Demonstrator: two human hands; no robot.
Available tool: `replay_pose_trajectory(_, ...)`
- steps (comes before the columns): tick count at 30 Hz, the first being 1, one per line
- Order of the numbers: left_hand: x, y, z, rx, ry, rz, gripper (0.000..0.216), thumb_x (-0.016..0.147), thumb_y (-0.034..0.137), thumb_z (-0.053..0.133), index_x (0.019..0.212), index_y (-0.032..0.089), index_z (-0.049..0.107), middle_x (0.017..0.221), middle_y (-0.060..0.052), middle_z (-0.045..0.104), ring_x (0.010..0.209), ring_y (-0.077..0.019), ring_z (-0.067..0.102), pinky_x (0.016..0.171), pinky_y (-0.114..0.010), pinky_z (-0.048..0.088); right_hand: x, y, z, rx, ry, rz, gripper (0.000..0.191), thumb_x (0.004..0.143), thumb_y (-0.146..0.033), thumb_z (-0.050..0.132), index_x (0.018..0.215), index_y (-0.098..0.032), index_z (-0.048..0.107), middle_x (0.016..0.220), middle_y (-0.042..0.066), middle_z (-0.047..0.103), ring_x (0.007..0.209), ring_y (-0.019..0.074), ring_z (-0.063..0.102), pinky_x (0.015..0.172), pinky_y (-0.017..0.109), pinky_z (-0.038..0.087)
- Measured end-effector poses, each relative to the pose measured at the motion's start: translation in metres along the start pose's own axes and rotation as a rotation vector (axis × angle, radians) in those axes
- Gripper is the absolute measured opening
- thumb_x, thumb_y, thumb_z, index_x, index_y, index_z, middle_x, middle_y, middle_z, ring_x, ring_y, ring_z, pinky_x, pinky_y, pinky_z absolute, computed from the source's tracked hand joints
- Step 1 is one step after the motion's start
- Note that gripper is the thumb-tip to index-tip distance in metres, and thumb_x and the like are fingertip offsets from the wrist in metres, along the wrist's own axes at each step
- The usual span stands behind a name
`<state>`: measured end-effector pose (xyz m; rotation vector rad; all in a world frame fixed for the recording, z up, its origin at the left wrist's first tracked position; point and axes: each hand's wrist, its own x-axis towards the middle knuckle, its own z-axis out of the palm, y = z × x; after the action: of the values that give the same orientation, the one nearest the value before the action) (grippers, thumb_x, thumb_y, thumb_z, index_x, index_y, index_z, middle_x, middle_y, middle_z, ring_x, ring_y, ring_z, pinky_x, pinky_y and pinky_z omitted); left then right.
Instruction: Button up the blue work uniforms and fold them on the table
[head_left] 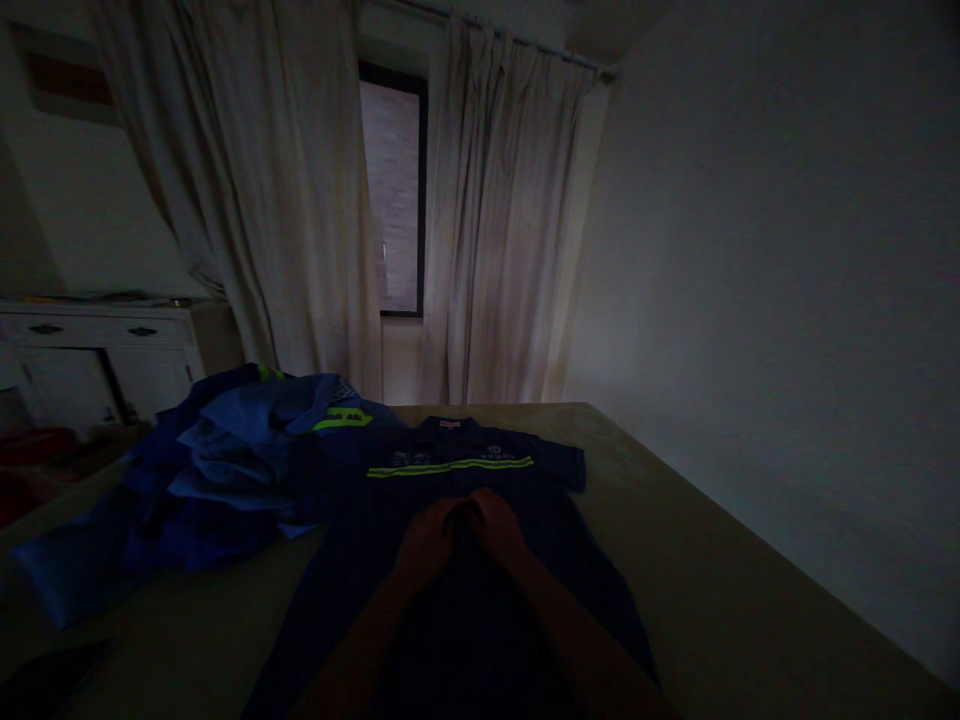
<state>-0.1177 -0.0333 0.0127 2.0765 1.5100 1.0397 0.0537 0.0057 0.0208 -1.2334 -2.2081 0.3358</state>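
Observation:
A dark navy work shirt [480, 460] with a yellow-green reflective stripe lies spread flat on the table, collar away from me. My left hand [427, 545] and my right hand [495, 530] rest side by side on the middle of its front, fingertips meeting along the centre line. The room is dim. Both hands' fingers look curled down onto the cloth, but I cannot see whether they pinch it.
A heap of blue work clothes [225, 470] with reflective stripes lies on the table [712, 580] left of the shirt. A white cabinet [97, 360] stands at far left. Curtains [495, 230] and a window are behind; a wall runs along the right.

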Motion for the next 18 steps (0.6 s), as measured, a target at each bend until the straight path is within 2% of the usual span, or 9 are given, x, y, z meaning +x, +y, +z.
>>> replay_pose_trajectory(7, 0.0008, -0.0008, 0.0004, 0.003, -0.007, -0.008, 0.046, 0.092, 0.010, 0.042, 0.131, 0.022, 0.063, 0.134, -0.006, 0.068, 0.123, -0.0197, 0.063, 0.110, -0.036, 0.045, -0.0002, -0.0032, -0.0032, -0.001, -0.015, 0.001, 0.012, 0.097, -0.021, 0.051, 0.099, -0.020, 0.064, 0.101, 0.006, 0.067, 0.096, 0.0188, 0.062, 0.084, 0.028, 0.043)
replay_pose_trajectory(18, 0.0004, 0.0049, -0.0026, -0.021, -0.016, -0.029, 0.048, 0.091, 0.009, 0.043, 0.133, 0.023, 0.062, 0.136, -0.005, 0.067, 0.125, -0.0194, 0.062, 0.113, -0.037, 0.043, -0.0013, -0.0020, -0.0018, -0.007, -0.007, 0.000, 0.016, 0.100, -0.023, 0.048, 0.099, -0.020, 0.064, 0.102, 0.006, 0.067, 0.095, 0.0191, 0.064, 0.084, 0.029, 0.045)
